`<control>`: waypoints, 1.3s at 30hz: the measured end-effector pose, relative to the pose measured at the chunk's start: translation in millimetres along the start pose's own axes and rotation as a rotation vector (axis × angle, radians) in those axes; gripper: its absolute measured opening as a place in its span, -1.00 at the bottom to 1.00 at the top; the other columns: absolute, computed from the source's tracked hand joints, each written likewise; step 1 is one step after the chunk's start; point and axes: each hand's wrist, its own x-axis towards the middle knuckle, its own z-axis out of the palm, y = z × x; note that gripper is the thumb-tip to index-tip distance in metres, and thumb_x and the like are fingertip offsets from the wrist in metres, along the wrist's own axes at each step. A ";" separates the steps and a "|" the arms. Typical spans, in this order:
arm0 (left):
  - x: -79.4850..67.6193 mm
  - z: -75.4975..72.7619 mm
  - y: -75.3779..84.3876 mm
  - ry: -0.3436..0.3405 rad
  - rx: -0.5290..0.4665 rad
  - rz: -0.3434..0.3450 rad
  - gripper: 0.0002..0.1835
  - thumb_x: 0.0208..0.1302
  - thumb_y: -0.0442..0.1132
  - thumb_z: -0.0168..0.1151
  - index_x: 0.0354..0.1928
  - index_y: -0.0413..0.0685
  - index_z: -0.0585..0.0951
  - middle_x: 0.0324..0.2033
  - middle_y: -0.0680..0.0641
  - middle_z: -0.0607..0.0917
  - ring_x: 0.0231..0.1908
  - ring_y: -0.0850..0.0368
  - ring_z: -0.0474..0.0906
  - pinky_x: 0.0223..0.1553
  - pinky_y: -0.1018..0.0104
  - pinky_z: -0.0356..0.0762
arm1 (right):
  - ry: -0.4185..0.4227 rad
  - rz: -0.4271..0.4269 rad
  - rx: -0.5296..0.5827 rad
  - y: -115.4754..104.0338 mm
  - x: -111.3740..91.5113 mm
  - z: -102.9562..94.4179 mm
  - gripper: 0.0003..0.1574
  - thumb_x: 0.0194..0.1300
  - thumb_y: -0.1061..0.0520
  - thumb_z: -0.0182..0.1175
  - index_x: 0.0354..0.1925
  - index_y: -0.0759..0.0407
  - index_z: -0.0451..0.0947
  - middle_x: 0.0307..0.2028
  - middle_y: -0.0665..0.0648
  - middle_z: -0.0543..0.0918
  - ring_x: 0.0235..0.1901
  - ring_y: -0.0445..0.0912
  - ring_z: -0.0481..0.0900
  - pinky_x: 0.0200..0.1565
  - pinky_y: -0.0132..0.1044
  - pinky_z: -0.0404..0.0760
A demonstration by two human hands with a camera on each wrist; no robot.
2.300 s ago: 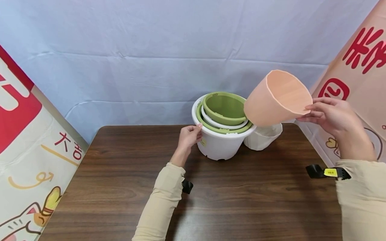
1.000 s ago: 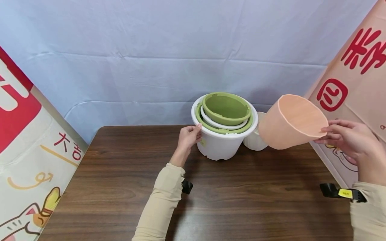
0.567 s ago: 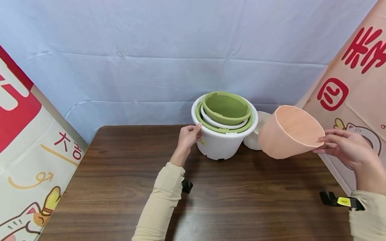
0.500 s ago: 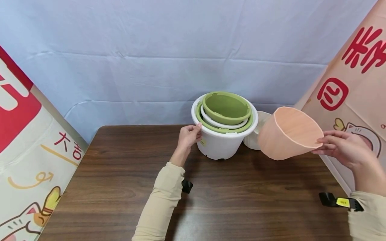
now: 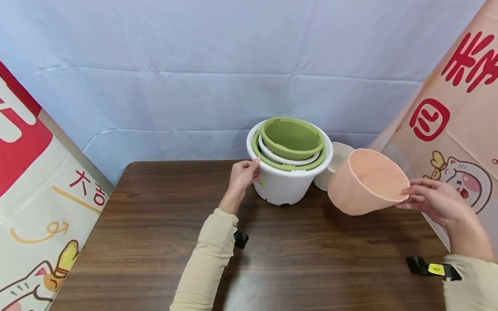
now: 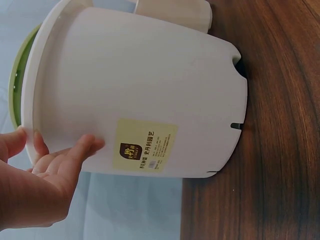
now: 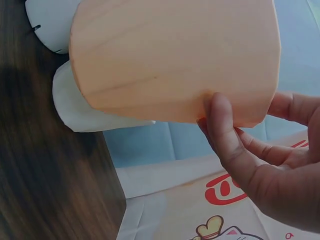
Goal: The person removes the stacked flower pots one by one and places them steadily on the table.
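Under both hands lies the dark wooden table [image 5: 155, 242], with a pale blue cloth backdrop [image 5: 194, 77] hanging beyond them and printed banners [image 5: 35, 181] leaning in on either side. Just past the left hand [image 5: 243, 175] stands the large white pot [image 5: 285, 185], upright on the table and carrying a yellowish label [image 6: 145, 148] on the wall nearest that hand; the hand rests against the pot's side just under the rim, fingers [image 6: 75, 152] lying straight and relaxed on the plastic with the thumb up at the rim, pressing rather than curling round anything. Nested inside that pot sit a green pot [image 5: 292, 138], a white ring-like rim beneath it and another green rim outside that. Up and to the left of the right hand [image 5: 432, 201] is the peach pot [image 5: 362, 181], lifted clear of the table and tipped so its mouth faces that hand; the hand pinches the pot's rim, thumb [image 7: 222, 130] on the outer wall and the other fingers curled inside. Beyond the peach pot, between it and the large white pot, a small white pot [image 5: 334, 162] sits on the table, partly hidden.
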 end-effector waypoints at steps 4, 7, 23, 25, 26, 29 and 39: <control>0.0 -0.2 0.0 0.002 -0.003 0.001 -0.65 0.27 -0.11 0.16 -0.19 -0.35 0.57 -0.27 -0.21 0.62 -0.16 -0.04 0.57 -0.11 0.19 0.55 | -0.059 -0.006 0.062 5.6 -1.6 -3.0 -0.68 0.31 0.45 -0.09 -0.36 0.16 0.53 -0.47 0.17 0.62 -0.49 0.02 0.65 -0.44 -0.17 0.65; 0.5 -0.2 -0.6 0.002 0.000 0.003 -0.65 0.27 -0.11 0.16 -0.19 -0.35 0.57 -0.27 -0.20 0.62 -0.18 -0.02 0.58 -0.12 0.20 0.56 | -0.088 -0.007 0.088 10.6 -2.1 -4.4 -0.67 0.31 0.47 -0.12 -0.35 0.18 0.52 -0.46 0.18 0.62 -0.47 0.02 0.65 -0.42 -0.16 0.65; 0.9 0.1 -3.1 0.003 -0.016 0.021 -0.66 0.26 -0.13 0.17 -0.22 -0.36 0.57 -0.36 -0.14 0.61 -0.28 0.08 0.58 -0.17 0.24 0.58 | -0.054 0.098 -0.063 43.0 0.6 -1.3 -0.72 0.29 0.47 -0.10 -0.32 0.16 0.44 -0.45 0.16 0.62 -0.49 0.01 0.65 -0.40 -0.14 0.65; 1.2 0.2 -3.2 0.003 -0.017 0.023 -0.66 0.26 -0.13 0.17 -0.22 -0.36 0.57 -0.36 -0.14 0.61 -0.28 0.08 0.58 -0.17 0.24 0.58 | -0.042 0.101 -0.071 46.8 1.5 -1.4 -0.76 0.28 0.47 -0.10 -0.32 0.20 0.42 -0.46 0.17 0.61 -0.49 0.01 0.65 -0.40 -0.13 0.65; 1.2 0.2 -3.2 0.003 -0.017 0.023 -0.66 0.26 -0.13 0.17 -0.21 -0.36 0.57 -0.35 -0.15 0.61 -0.28 0.08 0.58 -0.17 0.24 0.58 | -0.041 0.104 -0.072 48.5 1.8 -1.6 -0.77 0.28 0.47 -0.10 -0.31 0.22 0.40 -0.46 0.17 0.61 -0.49 0.01 0.65 -0.39 -0.12 0.65; 1.1 0.1 -2.8 0.004 -0.017 0.021 -0.66 0.26 -0.13 0.17 -0.21 -0.35 0.57 -0.35 -0.15 0.61 -0.27 0.07 0.58 -0.17 0.24 0.58 | -0.044 0.103 -0.067 52.8 2.9 -2.9 -0.80 0.27 0.49 -0.12 -0.31 0.27 0.38 -0.46 0.18 0.60 -0.49 0.02 0.65 -0.39 -0.12 0.65; -0.1 -0.1 -1.8 0.004 -0.018 0.021 -0.67 0.26 -0.13 0.16 -0.22 -0.36 0.57 -0.36 -0.13 0.61 -0.27 0.08 0.58 -0.17 0.25 0.58 | -0.019 0.140 -0.113 58.0 4.2 -7.7 -0.91 0.26 0.48 -0.10 -0.26 0.40 0.30 -0.46 0.22 0.58 -0.50 0.01 0.64 -0.39 -0.13 0.65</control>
